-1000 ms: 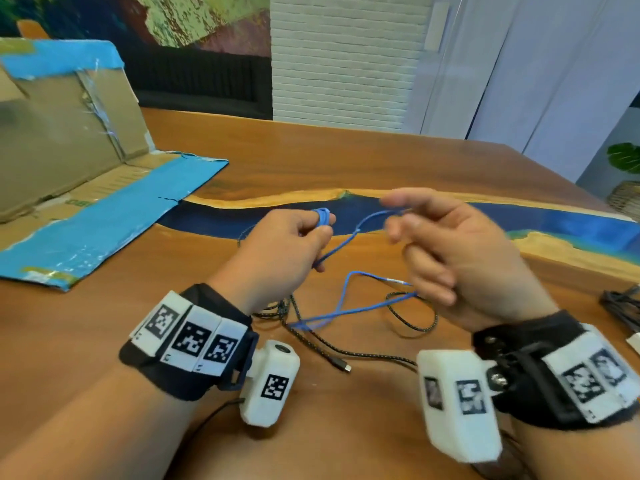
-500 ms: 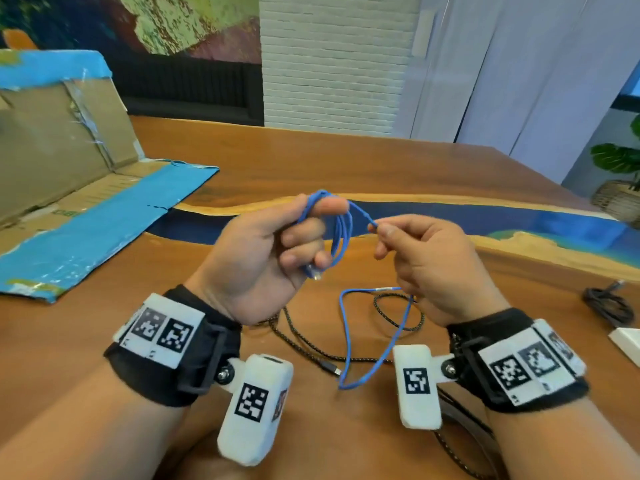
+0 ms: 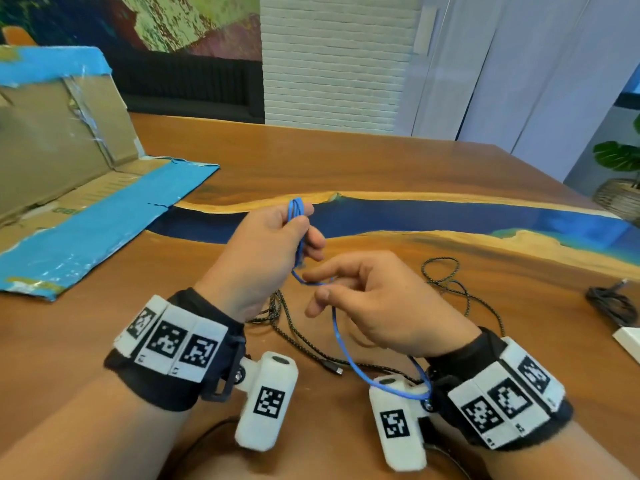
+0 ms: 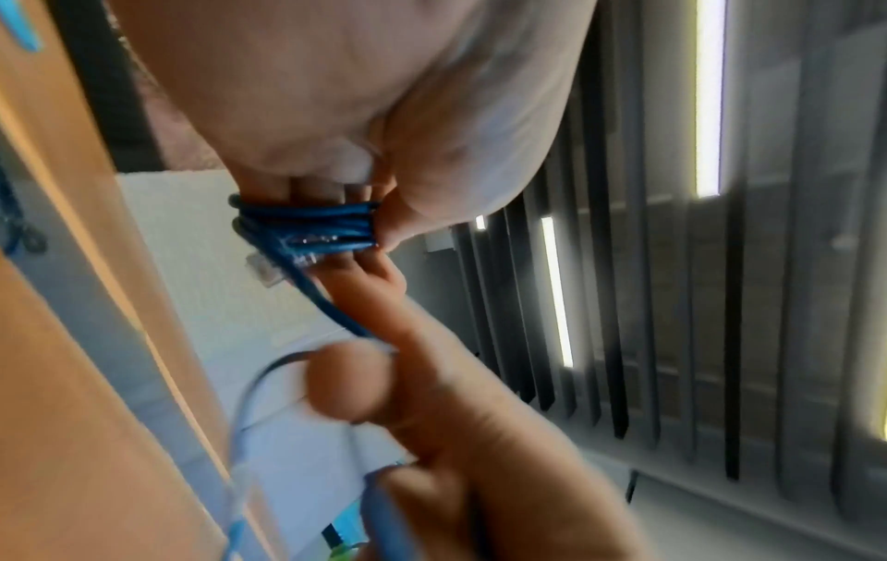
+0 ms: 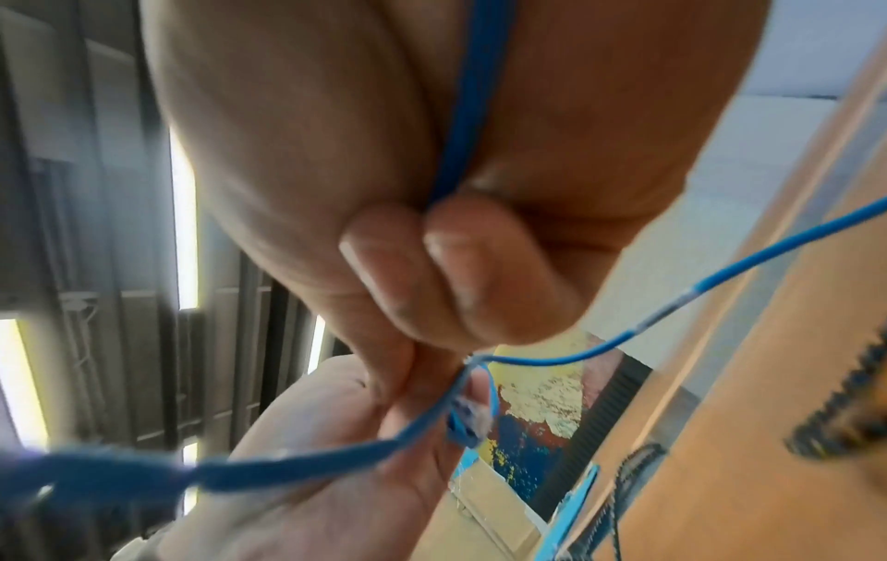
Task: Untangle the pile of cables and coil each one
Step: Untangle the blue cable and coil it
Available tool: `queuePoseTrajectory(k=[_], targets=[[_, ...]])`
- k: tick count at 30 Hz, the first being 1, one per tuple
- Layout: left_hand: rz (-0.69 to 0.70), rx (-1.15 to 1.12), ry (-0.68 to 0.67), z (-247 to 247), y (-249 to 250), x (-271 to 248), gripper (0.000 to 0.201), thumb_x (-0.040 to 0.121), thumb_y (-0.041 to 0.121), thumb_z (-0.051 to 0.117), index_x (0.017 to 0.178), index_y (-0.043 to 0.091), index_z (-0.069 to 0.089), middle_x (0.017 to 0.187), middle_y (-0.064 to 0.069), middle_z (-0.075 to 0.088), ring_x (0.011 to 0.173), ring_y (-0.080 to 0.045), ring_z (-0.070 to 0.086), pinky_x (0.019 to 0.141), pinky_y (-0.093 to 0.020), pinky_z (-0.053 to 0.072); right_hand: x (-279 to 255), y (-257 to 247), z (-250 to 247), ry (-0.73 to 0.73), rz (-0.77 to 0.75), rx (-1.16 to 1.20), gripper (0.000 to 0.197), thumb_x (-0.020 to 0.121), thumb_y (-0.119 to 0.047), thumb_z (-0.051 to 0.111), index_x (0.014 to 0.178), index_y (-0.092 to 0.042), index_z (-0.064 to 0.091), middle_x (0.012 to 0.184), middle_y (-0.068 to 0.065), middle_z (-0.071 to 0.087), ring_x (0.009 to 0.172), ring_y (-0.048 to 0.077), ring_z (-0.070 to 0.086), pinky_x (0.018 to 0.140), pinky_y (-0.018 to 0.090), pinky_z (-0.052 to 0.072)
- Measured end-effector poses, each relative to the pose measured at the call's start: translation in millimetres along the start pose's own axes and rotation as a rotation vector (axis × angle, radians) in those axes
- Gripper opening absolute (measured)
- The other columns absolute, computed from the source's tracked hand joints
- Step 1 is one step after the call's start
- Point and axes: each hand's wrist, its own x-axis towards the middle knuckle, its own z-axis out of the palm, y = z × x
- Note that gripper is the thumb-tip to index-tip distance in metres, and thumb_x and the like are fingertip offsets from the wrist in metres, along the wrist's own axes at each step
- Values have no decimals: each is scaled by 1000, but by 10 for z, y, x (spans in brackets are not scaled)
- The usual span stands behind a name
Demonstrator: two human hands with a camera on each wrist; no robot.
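My left hand (image 3: 277, 237) is raised over the table and grips a small coil of thin blue cable (image 3: 297, 216) between thumb and fingers; the left wrist view shows the blue loops (image 4: 307, 227) and a clear plug (image 4: 264, 271) against the fingers. My right hand (image 3: 367, 299) sits just below and to the right, with the loose blue cable (image 3: 341, 344) running through its curled fingers (image 5: 432, 265) and looping down past the wrist camera. A black braided cable (image 3: 304, 344) lies tangled on the table under both hands.
A flattened cardboard box with blue tape (image 3: 86, 216) lies at the left. Another dark cable bundle (image 3: 613, 303) and a white object (image 3: 628, 342) sit at the right edge. The wooden table (image 3: 311, 161) has a blue resin strip across it.
My left hand has kept the blue coil and risen slightly. My right hand has dropped below the left hand, drawing the free cable down, and the hanging loop now reaches the right wrist.
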Motion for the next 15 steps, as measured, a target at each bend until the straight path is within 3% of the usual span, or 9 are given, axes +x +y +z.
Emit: queuePoseTrajectory(k=[1,2,4,5,8,11,15], targets=[[-10,60,-23,-3,0,-4,24,107,10,42,116,8,65,68,4,68,64,-9,61,67,-29,49,2,-14,-16,71,-31,81,13,100,-2,59,107,-2,70,83,14,78,71,7,74,73,13,51],[-29,101,-65,-4,9,-11,23,107,10,43,113,8,65,66,3,65,61,-9,59,65,-28,48,-1,-18,-51,143,-65,158,11,99,1,59,102,-1,69,80,17,76,62,11,72,64,14,50],[-81,93,-184,-10,28,-33,26,107,15,45,97,7,68,66,-7,61,59,-15,56,62,-33,45,12,-1,-132,255,-110,296,14,100,1,57,97,-4,69,78,18,74,35,13,49,39,21,39],[-102,59,-240,-18,46,-47,32,107,22,46,93,5,68,66,-12,58,59,-20,55,60,-35,45,14,0,-162,283,-119,346,16,101,0,56,97,-7,70,78,17,73,32,14,41,37,23,35],[-100,53,-375,-38,87,-77,52,101,46,51,96,-2,70,60,-12,46,59,-25,47,63,-37,45,34,22,-190,328,-135,494,22,100,5,52,103,-6,71,75,10,73,41,14,44,43,24,42],[-70,123,-405,-45,90,-96,37,101,37,56,89,5,72,52,-4,35,52,-21,37,65,-34,47,55,14,-280,373,-131,678,28,98,10,49,108,-5,70,76,8,71,49,13,48,53,25,50],[-109,-117,-403,-67,101,-95,38,95,40,55,75,9,67,47,4,25,42,-15,23,57,-29,42,61,23,-477,455,-108,941,28,99,5,45,111,-7,67,73,6,64,55,13,54,67,31,60]])
